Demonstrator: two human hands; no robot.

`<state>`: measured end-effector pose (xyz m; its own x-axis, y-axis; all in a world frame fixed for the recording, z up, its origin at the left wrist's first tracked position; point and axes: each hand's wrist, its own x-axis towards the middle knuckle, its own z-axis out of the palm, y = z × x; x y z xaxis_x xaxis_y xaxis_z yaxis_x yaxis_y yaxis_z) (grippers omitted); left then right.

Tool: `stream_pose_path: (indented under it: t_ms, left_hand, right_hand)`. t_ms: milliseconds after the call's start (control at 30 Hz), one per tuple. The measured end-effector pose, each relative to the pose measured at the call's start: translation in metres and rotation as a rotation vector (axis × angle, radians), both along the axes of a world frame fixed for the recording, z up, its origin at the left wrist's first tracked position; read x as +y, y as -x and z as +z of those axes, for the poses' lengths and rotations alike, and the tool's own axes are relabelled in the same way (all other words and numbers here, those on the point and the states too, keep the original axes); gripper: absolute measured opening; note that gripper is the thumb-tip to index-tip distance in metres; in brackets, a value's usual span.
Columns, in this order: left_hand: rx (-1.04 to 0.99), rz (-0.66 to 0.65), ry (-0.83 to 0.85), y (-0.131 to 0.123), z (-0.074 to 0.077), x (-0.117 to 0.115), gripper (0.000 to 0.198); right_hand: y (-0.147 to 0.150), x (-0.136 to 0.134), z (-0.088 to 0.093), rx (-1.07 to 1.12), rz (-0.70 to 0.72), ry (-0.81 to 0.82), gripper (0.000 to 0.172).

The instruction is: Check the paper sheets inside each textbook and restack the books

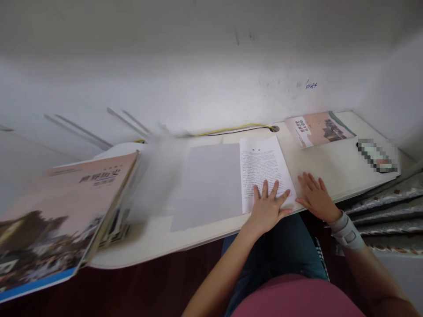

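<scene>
One printed page [261,165] on the table [330,171], near its front edge, directly before the person's body. Already done, judging from its position: page opened out and laid nearly flat, with a blank grey sheet [208,189] at its left side. About work remaining, no clear sign; impossible to say how much. In look, white, with a short heading and many dense lines of dark text, too small for reading. Slightly tilted, and plainly narrower than the smooth grey sheet; bound to it or only lying on it, cannot tell.

On the lower part of the page, the left hand [269,202], palm down, fingers spread, pinching nothing. Just beside the page, the right hand [315,196], also palm down and spread, on or slightly above the table; touching the page's edge or not, cannot tell. Farther to the right, a pinkish book [320,127] and a pixelated phone-like object [376,156]. Toward the left end, a blurred stack of books [76,193]. Behind, along the wall [211,83], a yellow cable [231,129].
</scene>
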<state>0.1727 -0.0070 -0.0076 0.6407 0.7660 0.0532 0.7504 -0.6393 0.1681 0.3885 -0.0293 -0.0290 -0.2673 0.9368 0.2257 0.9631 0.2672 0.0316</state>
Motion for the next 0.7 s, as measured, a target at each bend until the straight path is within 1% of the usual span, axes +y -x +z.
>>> stream_pose_path:
  t_ms: [100,233,300,367,467,567,633,700]
  left_hand:
    - [-0.009,-0.011,0.001,-0.001,-0.001,-0.005,0.064]
    - [-0.012,-0.005,0.000,-0.004,-0.002,-0.015,0.068]
    - [-0.002,0.003,-0.003,-0.005,0.001,-0.016,0.068]
    - [0.018,-0.011,-0.005,-0.006,0.007,-0.011,0.063]
    - [0.058,-0.121,0.018,-0.006,0.021,0.011,0.049]
    - [0.099,-0.249,0.071,-0.008,0.032,0.047,0.039]
    - [0.103,-0.262,0.078,-0.012,0.035,0.072,0.036]
    - [0.084,-0.237,0.052,-0.018,0.035,0.097,0.033]
  right_hand:
    - [-0.003,0.004,-0.003,-0.029,-0.042,-0.017,0.058]
    - [-0.004,0.007,-0.006,-0.041,-0.052,-0.016,0.056]
    - [-0.003,0.007,-0.005,-0.041,-0.062,-0.016,0.056]
    - [-0.001,0.007,-0.004,-0.042,-0.068,-0.017,0.056]
    - [0.000,0.006,-0.001,-0.057,-0.050,-0.029,0.054]
    - [0.000,0.007,0.000,-0.095,-0.012,-0.048,0.051]
    - [0.000,0.007,0.000,-0.117,0.002,-0.056,0.049]
    - [0.000,0.007,0.000,-0.122,0.005,-0.060,0.047]
